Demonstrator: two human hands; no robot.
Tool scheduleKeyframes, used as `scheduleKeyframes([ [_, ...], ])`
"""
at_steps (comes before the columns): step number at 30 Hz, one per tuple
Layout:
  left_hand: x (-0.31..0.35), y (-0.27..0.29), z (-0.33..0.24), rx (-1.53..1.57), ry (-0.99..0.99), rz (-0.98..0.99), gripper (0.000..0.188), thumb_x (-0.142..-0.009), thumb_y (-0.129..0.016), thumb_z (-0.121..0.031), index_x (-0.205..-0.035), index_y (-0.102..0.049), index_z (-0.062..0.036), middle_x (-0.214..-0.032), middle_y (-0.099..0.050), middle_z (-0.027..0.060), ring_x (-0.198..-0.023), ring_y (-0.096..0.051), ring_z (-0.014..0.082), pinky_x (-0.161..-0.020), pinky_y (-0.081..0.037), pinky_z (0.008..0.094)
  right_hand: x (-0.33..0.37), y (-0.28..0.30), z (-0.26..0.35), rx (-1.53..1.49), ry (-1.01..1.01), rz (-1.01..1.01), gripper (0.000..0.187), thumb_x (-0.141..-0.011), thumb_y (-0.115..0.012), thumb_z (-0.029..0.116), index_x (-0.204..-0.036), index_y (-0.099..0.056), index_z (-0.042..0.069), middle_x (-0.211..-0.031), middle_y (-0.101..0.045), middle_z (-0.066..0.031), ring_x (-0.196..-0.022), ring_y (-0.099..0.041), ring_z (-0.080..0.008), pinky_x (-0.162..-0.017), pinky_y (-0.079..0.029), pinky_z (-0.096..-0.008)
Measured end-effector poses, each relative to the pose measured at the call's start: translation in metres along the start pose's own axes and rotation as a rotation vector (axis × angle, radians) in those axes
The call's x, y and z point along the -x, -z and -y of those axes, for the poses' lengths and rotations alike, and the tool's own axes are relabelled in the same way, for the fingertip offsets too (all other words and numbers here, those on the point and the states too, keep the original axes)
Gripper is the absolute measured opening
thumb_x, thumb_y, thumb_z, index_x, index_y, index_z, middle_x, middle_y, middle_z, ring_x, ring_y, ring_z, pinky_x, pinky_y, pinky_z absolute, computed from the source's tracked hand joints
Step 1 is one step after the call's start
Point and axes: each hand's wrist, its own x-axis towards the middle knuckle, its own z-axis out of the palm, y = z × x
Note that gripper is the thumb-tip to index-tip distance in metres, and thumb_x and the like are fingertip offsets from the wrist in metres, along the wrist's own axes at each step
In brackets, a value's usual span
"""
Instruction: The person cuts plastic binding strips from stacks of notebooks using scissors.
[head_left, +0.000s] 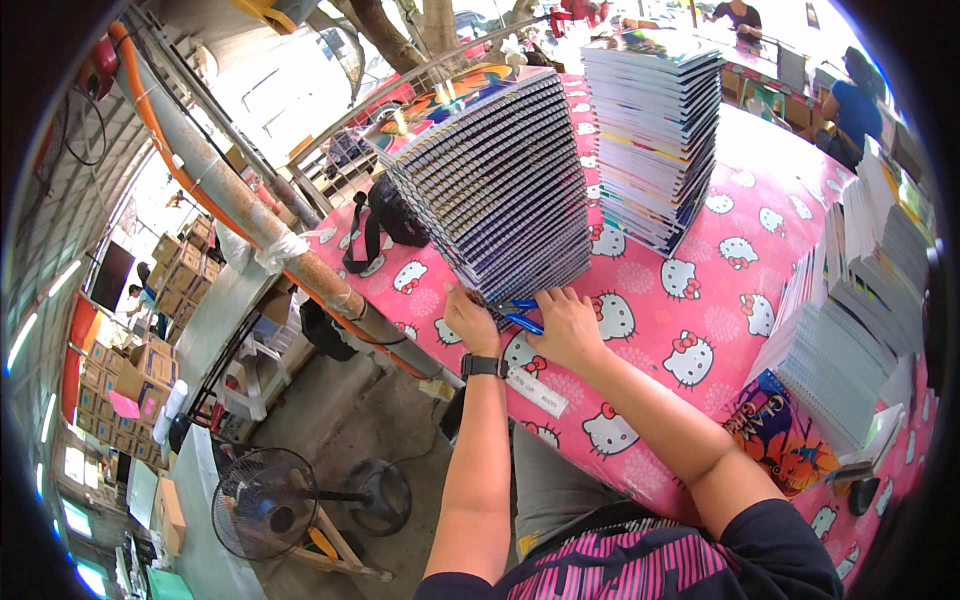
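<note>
A tall, leaning stack of spiral-bound notebooks (500, 190) stands on the table in front of me, its coil edges facing me. At its near bottom corner, the fingers of my left hand (470, 322) are closed on the edge of a low notebook; the exact grip is partly hidden. A dark watch is on that wrist. My right hand (567, 327) is closed around a blue-handled tool, which looks like pliers (524, 323). Its jaws point toward the coils by my left hand and cannot be made out. A white paper strip (537, 391) lies just below my hands.
Behind to the right rises another notebook stack (650, 150). More notebooks (840, 330) lean at the right edge, beside a colourful cover (778, 430). The table (640, 470) has a pink cartoon-cat cloth. On the left are a rusty pole (310, 265), a black bag (395, 212) and a fan (265, 503).
</note>
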Motion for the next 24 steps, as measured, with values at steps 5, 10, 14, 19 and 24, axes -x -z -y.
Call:
scheduleKeyframes([
  [5, 0.0, 0.0, -0.002, -0.01, 0.007, -0.016, 0.053, -0.098, -0.037, -0.035, -0.055, -0.036, -0.0048, -0.05, -0.031, -0.0041, -0.048, -0.027, 0.0071, -0.044, -0.02, 0.0281, 0.0, 0.003, -0.002, -0.156, -0.146, 0.244, 0.038, -0.062, -0.07, 0.025, -0.093, -0.059, 0.004, -0.079, -0.06, -0.0133, -0.077, -0.061, -0.0334, -0.069, -0.049, -0.0434],
  [10, -0.002, 0.0, 0.001, -0.066, -0.017, -0.033, 0.056, -0.098, -0.036, -0.038, -0.054, -0.036, -0.0032, -0.049, -0.032, -0.0021, -0.047, -0.027, 0.0094, -0.044, -0.021, 0.0297, 0.006, 0.001, -0.009, -0.093, -0.128, 0.193, 0.041, -0.062, -0.07, 0.025, -0.095, -0.058, 0.004, -0.083, -0.06, -0.0122, -0.081, -0.06, -0.0314, -0.072, -0.048, -0.0421],
  [14, -0.003, 0.0, 0.001, -0.042, -0.013, -0.028, 0.059, -0.098, -0.035, -0.04, -0.054, -0.037, -0.0012, -0.049, -0.032, -0.0008, -0.047, -0.029, 0.0111, -0.045, -0.022, 0.0308, 0.003, 0.0, -0.002, 0.025, -0.051, 0.122, 0.044, -0.063, -0.07, 0.025, -0.098, -0.056, 0.003, -0.087, -0.06, -0.0103, -0.087, -0.059, -0.0288, -0.076, -0.046, -0.0403],
  [19, -0.004, 0.0, 0.004, -0.068, -0.012, -0.017, 0.059, -0.097, -0.036, -0.041, -0.053, -0.036, -0.002, -0.049, -0.032, -0.0006, -0.048, -0.028, 0.0113, -0.045, -0.022, 0.0309, -0.001, -0.003, -0.003, -0.056, -0.094, 0.198, 0.038, -0.063, -0.069, 0.023, -0.095, -0.057, 0.004, -0.084, -0.06, -0.0123, -0.083, -0.06, -0.0309, -0.074, -0.047, -0.0417],
  [24, -0.008, 0.007, 0.005, 0.005, 0.079, -0.053, 0.056, -0.097, -0.036, -0.04, -0.054, -0.039, -0.0048, -0.049, -0.034, -0.0005, -0.046, -0.029, 0.0114, -0.044, -0.023, 0.0286, 0.003, 0.008, -0.002, -0.169, -0.178, 0.309, 0.031, -0.067, -0.068, 0.024, -0.091, -0.058, 0.006, -0.087, -0.061, -0.0152, -0.084, -0.061, -0.0308, -0.073, -0.049, -0.0413],
])
